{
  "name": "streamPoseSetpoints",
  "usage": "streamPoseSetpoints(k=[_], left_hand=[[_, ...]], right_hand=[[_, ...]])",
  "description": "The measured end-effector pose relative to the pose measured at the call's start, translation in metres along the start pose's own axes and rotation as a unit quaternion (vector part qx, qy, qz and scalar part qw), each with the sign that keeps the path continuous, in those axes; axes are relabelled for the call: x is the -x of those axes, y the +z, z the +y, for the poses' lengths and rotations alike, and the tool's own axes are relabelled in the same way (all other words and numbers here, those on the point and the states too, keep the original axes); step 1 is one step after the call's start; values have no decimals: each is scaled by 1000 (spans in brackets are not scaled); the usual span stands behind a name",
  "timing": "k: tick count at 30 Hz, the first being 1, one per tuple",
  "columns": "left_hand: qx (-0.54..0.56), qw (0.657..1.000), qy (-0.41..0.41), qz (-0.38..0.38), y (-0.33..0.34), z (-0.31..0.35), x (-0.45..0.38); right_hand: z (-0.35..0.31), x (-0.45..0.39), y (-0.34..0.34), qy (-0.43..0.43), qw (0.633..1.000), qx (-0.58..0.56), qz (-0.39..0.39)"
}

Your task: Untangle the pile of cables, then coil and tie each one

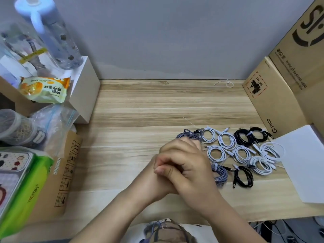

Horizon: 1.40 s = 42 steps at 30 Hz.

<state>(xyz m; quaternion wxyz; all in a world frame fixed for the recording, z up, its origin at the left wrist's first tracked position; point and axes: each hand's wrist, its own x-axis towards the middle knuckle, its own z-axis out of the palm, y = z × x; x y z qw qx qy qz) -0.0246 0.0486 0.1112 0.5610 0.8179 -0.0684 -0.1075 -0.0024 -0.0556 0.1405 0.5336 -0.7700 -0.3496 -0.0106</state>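
Several coiled, tied cables lie in a group on the wooden desk (157,106) at the right: white coils (227,140), black coils (242,137) and grey braided coils (220,175). My left hand (158,174) and my right hand (189,162) are clasped together, fingers interlaced, just left of the group. They cover part of a grey braided coil (187,135) behind them. I see no cable held in either hand.
Cardboard boxes (273,95) stand along the right edge, with a white sheet (305,163) in front of them. A loose white tie (228,83) lies at the back. Boxes, a bottle (50,32), a snack packet (43,89) and bags crowd the left side.
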Motion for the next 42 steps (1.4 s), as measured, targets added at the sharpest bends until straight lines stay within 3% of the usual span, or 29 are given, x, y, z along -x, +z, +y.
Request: streamPoseSetpoints(k=[4,7,10,12,17,22,25,28,30,33,38,42], left_hand=[[11,997,-60,42,-4,-7,4],[136,985,-110,-5,-12,-2,8],[226,962,-152,-32,-19,-7,10],[253,952,-168,-27,-19,-14,9],[297,931,-202,73,2,-27,-1],[187,956,-210,79,19,-48,-14],[79,969,-213,97,31,-69,-30],[69,971,-224,51,43,-87,-51],[90,963,-252,23,50,-103,-61],[69,958,-272,61,62,-126,-70],[-114,961,-237,90,68,-145,-74],[-78,958,-254,107,69,-152,-74]], right_hand=[[13,-1,-3,78,996,-33,38],[38,7,-14,130,991,-11,-21],[52,27,-27,231,960,-118,-109],[59,41,-31,264,946,-142,-124],[72,59,-27,319,936,-147,-26],[93,59,-35,385,910,-151,16],[117,55,-35,430,897,-100,22],[146,49,-31,479,877,-18,13],[160,43,-28,494,869,22,-7],[178,40,-22,495,861,103,-53],[183,37,-16,495,843,193,-86],[173,30,-20,489,823,254,-140]])
